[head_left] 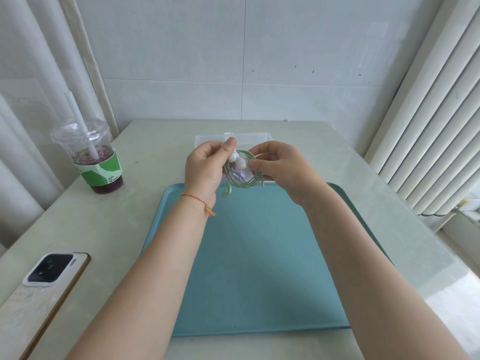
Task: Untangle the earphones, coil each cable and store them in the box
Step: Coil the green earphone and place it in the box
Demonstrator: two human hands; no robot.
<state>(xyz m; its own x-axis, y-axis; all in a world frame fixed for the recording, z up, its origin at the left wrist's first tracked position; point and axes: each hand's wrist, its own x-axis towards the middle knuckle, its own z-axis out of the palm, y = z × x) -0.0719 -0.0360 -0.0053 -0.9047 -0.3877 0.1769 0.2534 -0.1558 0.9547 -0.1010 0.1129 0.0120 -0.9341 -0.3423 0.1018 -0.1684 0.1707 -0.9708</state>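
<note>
A green earphone cable [244,181] is wound into a loose coil and held in the air above the far edge of the blue tray [259,255]. My left hand [207,167] pinches its upper left side, where the white earbuds [237,161] hang. My right hand [278,165] pinches the coil's right side. The plug end [263,183] sticks out at the lower right and a green piece dangles at the lower left. Behind the hands stands the clear plastic box [207,139], mostly hidden; something purple shows faintly through the coil.
A plastic cup [91,157] with a straw and dark drink stands at the left of the pale table [145,203]. A phone [44,289] lies face down at the near left. Vertical blinds hang to the right.
</note>
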